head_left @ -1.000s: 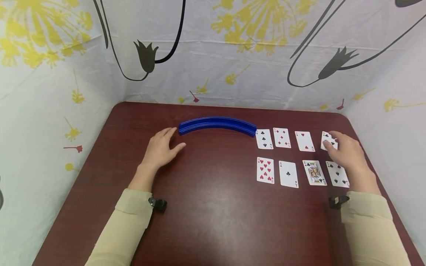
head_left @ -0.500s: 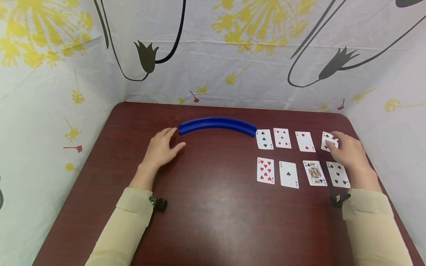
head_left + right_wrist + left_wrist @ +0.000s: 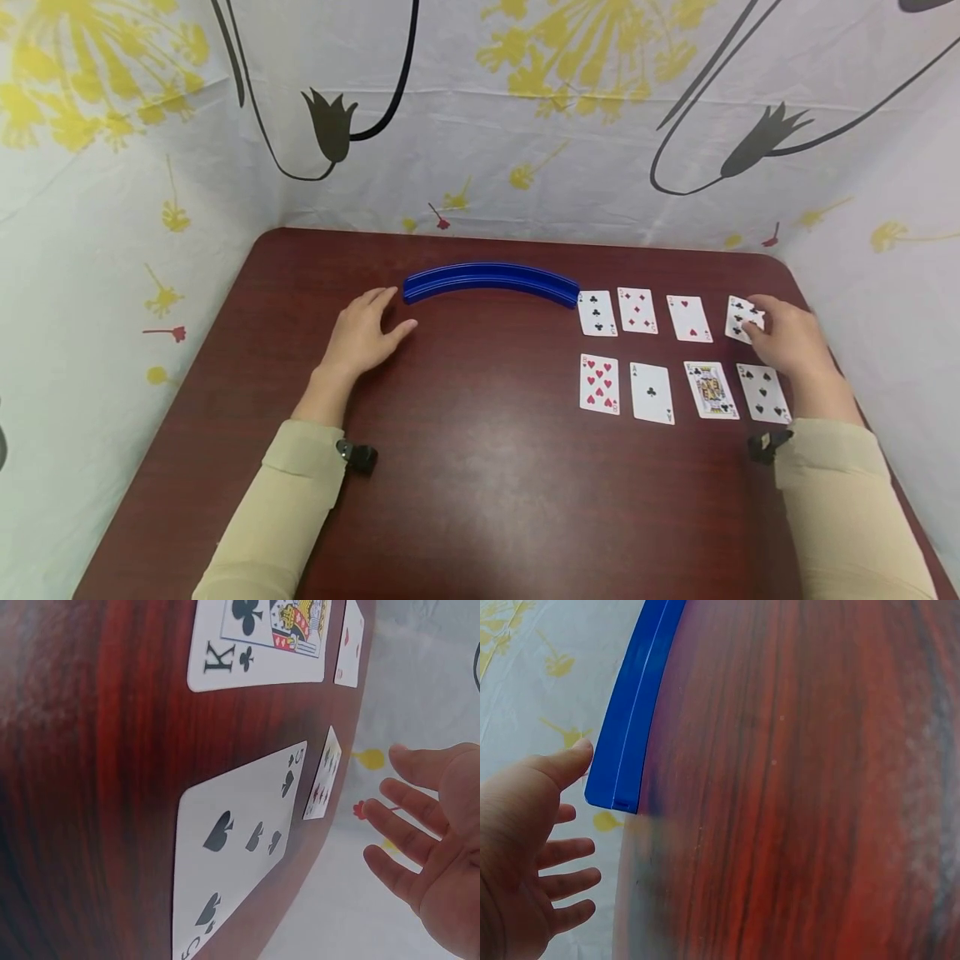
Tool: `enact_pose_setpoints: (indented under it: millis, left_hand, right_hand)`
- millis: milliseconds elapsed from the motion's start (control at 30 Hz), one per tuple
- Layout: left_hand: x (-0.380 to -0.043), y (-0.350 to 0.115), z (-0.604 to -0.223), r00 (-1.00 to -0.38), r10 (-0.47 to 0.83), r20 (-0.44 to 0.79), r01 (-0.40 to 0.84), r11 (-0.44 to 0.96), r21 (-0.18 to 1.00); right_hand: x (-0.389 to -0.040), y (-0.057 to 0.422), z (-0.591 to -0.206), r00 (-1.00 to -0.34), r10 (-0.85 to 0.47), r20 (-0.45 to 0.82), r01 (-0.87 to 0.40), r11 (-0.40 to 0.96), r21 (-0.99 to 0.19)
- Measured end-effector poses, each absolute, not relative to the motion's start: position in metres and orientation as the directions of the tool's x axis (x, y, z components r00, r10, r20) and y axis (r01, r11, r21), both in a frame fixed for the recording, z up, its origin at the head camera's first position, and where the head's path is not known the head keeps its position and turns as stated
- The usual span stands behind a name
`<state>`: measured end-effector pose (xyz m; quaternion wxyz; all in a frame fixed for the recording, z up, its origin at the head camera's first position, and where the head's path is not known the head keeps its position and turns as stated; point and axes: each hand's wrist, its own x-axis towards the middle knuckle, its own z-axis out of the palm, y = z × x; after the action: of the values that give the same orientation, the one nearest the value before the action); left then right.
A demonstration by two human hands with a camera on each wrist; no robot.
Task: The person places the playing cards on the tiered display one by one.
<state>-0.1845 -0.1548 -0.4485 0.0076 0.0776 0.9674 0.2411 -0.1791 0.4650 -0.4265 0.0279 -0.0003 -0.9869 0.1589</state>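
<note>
In the head view, my left hand [image 3: 362, 336] lies just off the left end of a curved blue card holder [image 3: 491, 282], thumb and fingers apart with nothing between them. The left wrist view has the blue holder [image 3: 634, 712] beyond the thumb tip. My right hand [image 3: 791, 337] is at the far right card of the back row, a black-suited playing card [image 3: 739, 319], and partly overlaps it. From the right wrist, the right hand [image 3: 431, 825] shows spread, relaxed fingers, apart from that card [image 3: 324, 776]. Nearer lies the five of spades [image 3: 240, 847].
Two rows of face-up cards cover the right side: three of clubs [image 3: 597, 314], five of diamonds [image 3: 637, 311], two of hearts [image 3: 689, 319], then eight of hearts [image 3: 600, 384], ace of clubs [image 3: 652, 393] and king of clubs [image 3: 711, 390]. A patterned cloth surrounds the brown table [image 3: 465, 467].
My right hand has shifted slightly right, so more of the far right back card shows. The left hand, the holder and the cards have stayed put.
</note>
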Motion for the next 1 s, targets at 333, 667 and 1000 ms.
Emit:
enact_pose_setpoints:
  millis: [333, 667, 1000]
  left_hand:
    - [-0.186, -0.154, -0.449, -0.989, 0.149, 0.020, 0.141, 0.872, 0.469]
    - [-0.187, -0.155, -0.450, -0.988, 0.155, 0.018, 0.144, 0.866, 0.480]
    - [-0.196, -0.152, -0.450, -0.989, 0.150, 0.013, 0.134, 0.838, 0.530]
  right_hand:
    - [-0.184, 0.467, -0.430, -0.999, 0.036, 0.005, 0.033, 0.956, -0.292]
    - [-0.190, 0.470, -0.435, -0.998, 0.052, -0.031, 0.059, 0.959, -0.277]
    - [-0.188, 0.476, -0.443, -0.996, 0.070, -0.052, 0.081, 0.955, -0.286]
